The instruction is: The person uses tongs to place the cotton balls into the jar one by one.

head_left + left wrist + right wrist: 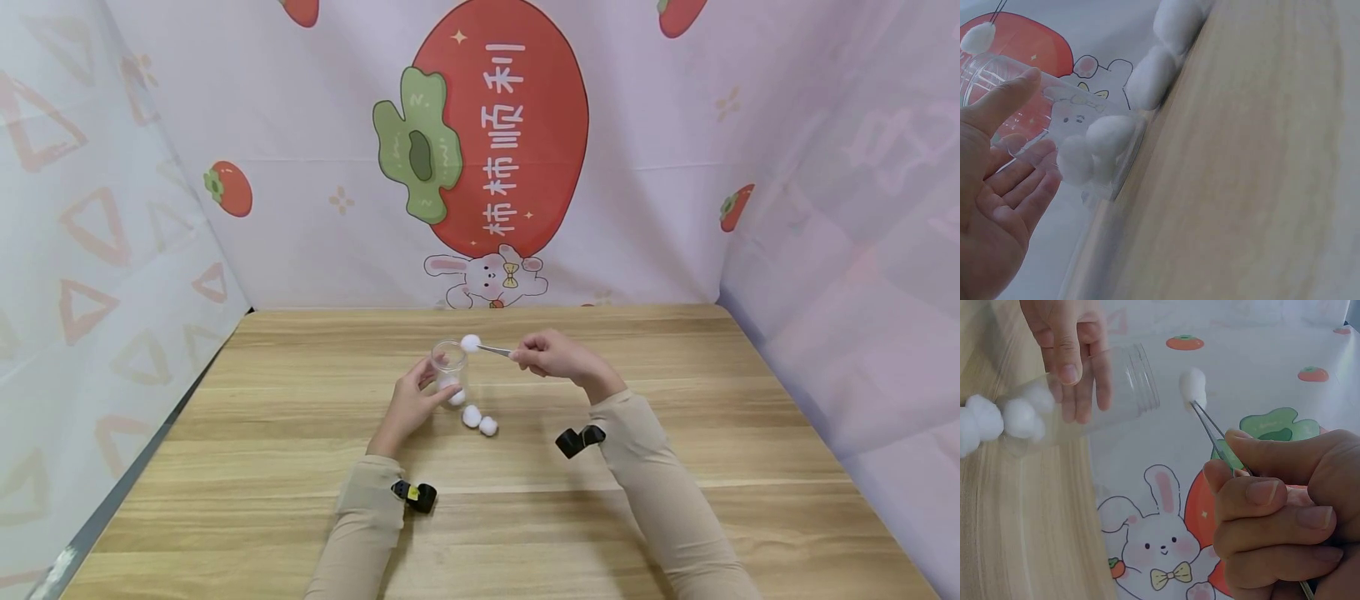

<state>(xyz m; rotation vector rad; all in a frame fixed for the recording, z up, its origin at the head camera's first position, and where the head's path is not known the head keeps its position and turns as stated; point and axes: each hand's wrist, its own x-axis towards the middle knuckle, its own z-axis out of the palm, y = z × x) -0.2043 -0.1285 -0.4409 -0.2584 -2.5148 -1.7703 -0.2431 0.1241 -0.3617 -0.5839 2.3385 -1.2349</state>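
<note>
A clear jar [449, 360] without a lid stands upright on the table, with cotton balls [1110, 136] at its bottom. My left hand [412, 402] holds it from the side, thumb in front and fingers behind. My right hand [553, 354] pinches metal tweezers [1212, 430], whose tips grip one cotton ball [1193, 389]. That ball hangs just beyond the jar's open mouth, close to the right of the rim in the head view. Two loose cotton balls [480, 420] lie on the table beside the jar's base, toward the person.
The wooden table [247, 467] runs back to a printed cloth backdrop [645, 183] with persimmons and a rabbit. Cloth walls flank it left and right. A small black camera sits on each wrist, the left one [417, 495] low over the table.
</note>
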